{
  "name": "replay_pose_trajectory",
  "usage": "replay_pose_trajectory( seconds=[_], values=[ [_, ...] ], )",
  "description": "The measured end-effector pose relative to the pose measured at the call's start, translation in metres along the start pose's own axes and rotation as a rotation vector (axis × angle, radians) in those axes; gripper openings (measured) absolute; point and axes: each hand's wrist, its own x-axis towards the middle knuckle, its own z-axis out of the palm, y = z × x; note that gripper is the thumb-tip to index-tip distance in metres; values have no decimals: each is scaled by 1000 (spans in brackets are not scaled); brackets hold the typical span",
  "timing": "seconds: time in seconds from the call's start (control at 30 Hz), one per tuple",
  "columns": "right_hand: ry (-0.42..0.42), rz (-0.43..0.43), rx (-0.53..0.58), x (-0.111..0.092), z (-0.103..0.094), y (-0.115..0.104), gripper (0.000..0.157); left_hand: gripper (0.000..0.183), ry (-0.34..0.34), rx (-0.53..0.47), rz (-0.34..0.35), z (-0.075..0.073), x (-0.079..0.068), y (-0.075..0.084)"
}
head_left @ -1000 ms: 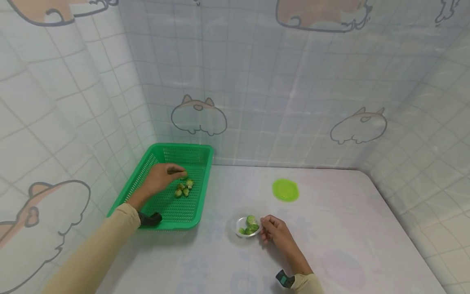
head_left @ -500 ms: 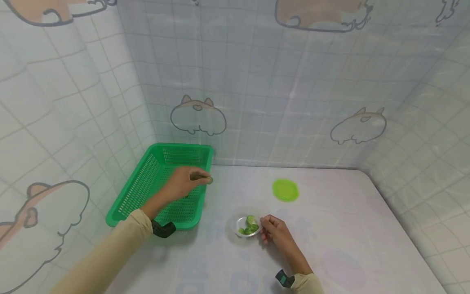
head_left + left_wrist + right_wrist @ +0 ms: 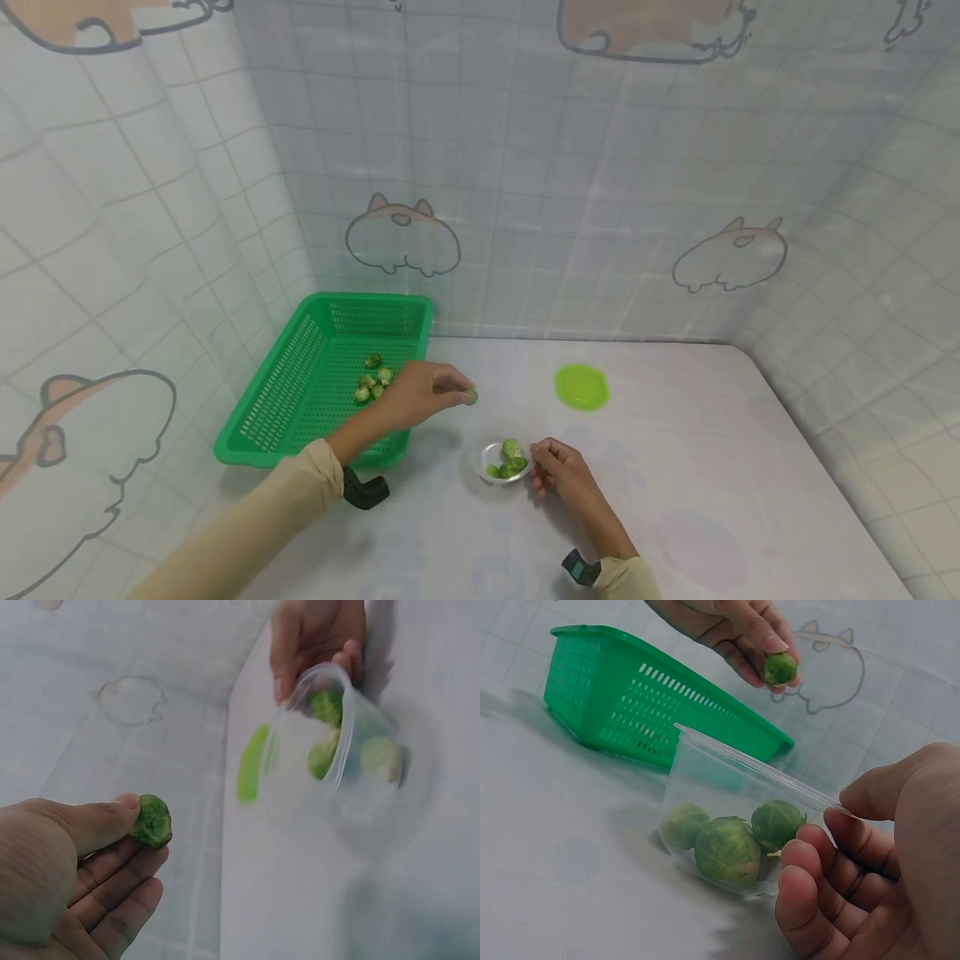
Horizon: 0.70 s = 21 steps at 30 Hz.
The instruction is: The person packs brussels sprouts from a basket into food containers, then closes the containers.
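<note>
In the head view, the left hand [image 3: 423, 392] has swung away from over the green basket [image 3: 311, 459] and now hangs above the worktop [image 3: 675, 450], on the left and slightly beyond the clear cup [image 3: 491, 456]. Its thumb and fingers pinch one green sprout [image 3: 471, 397], so I judge the carry to be partway: the sprout is out of the basket and not in the cup. Several loose sprouts [image 3: 385, 376] lie in the basket, left of and beyond the cup. The right hand [image 3: 564, 475], at the cup's right side, has not shifted. A lime-green disc [image 3: 582, 387] lies beyond the cup, to its right.

In the left wrist view, thumb and forefinger close on the sprout while the other fingers sit loosely bent, well apart from the cup. The sprout is small and rounded, leafy green with a browned edge.

In the right wrist view, the right thumb and forefinger pinch the cup's rim, the other fingers curled beside its wall. Three round sprouts show through the clear plastic at the cup's bottom.
</note>
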Motion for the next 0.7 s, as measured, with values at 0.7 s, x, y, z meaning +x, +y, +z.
replay_pose_trajectory(
  seconds=[0.7],
  values=[
    [-4,-8,18,-2,0,0,34,13,-136,84,48,64,14,14]
  ],
)
